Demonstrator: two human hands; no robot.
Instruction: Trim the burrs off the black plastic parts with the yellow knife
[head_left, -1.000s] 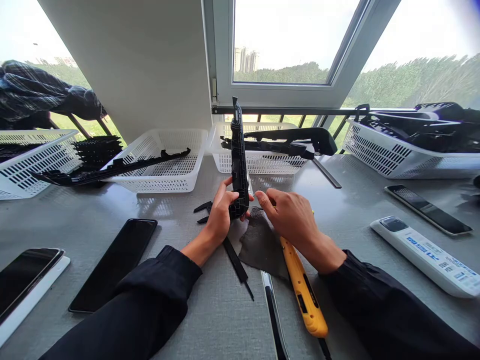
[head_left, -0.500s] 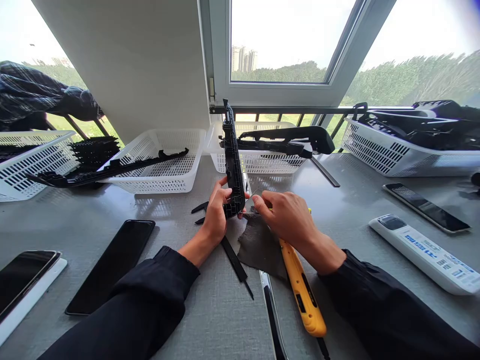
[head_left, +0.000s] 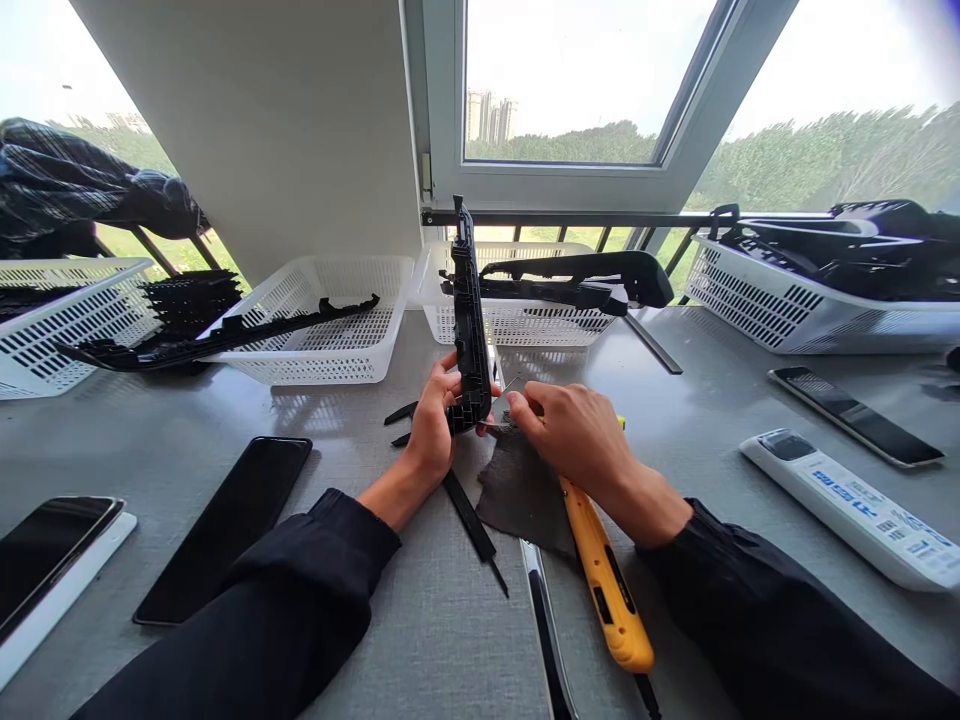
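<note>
My left hand (head_left: pixel 433 420) is closed round the lower end of a long black plastic trim piece (head_left: pixel 471 330), which stands nearly upright with its ribbed side toward me. My right hand (head_left: pixel 574 425) is pinched just right of the piece's lower end. A thin metal tool (head_left: pixel 504 389) shows at its fingertips; most of it is hidden by the fingers. Under the right hand lies a dark grey cloth-like sheet (head_left: pixel 517 495), and beside it a yellow corded hand tool (head_left: pixel 606 580). Below my left hand lies a black caliper (head_left: pixel 471 515), its jaws showing left of the wrist.
White baskets (head_left: pixel 330 365) line the back, several with black plastic parts (head_left: pixel 600 275) in or across them. A dark phone (head_left: pixel 229 530) lies left, another (head_left: pixel 855 415) right, above a white labelled device (head_left: pixel 847 505). A chrome-edged strip (head_left: pixel 546 620) runs toward me.
The trim piece has tilted very slightly in my left hand, its top end shifting a little right. Both hands keep nearly the same place; the whole view has shifted slightly.
</note>
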